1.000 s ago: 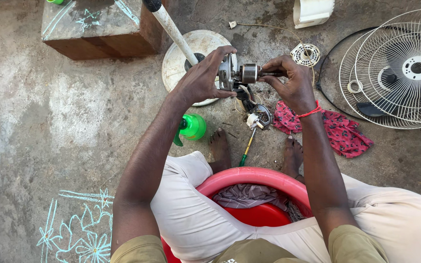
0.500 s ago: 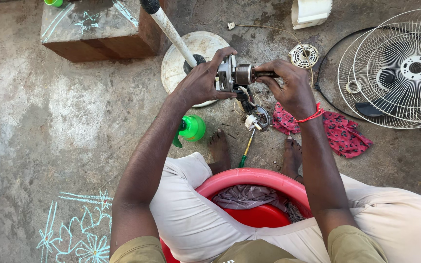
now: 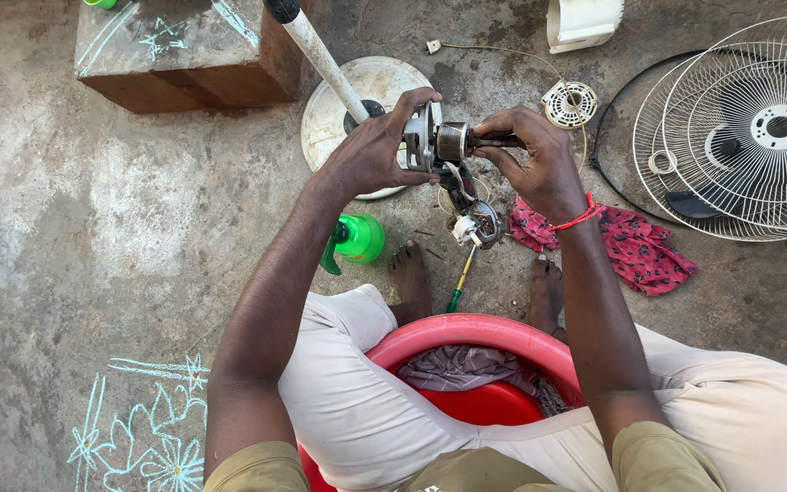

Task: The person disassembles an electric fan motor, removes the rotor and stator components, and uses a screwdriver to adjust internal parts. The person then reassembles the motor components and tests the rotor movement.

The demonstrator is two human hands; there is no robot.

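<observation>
1. Hands meet over the concrete floor (image 3: 138, 237), and between them we see a small metal fan motor (image 3: 437, 141) held up in the air, above the white round fan base (image 3: 339, 109).
2. Our left hand (image 3: 371, 155) wraps the motor's flat housing end, fingers (image 3: 416, 98) curled over its top edge and thumb beneath.
3. Our right hand (image 3: 539, 164) pinches the dark shaft end of the motor, fingers pressed together around it; a red thread band circles that wrist.
4. A wired part (image 3: 477, 223) hangs just below the motor, near a green-handled screwdriver (image 3: 459, 284) lying on the floor.
5. A green spray bottle (image 3: 355, 240) stands beside the left forearm.
6. A red patterned cloth (image 3: 635, 248) lies under the right wrist, and white fan grilles (image 3: 749, 128) rest well apart to the right.
7. A red tub (image 3: 466, 333) sits between the knees.
</observation>
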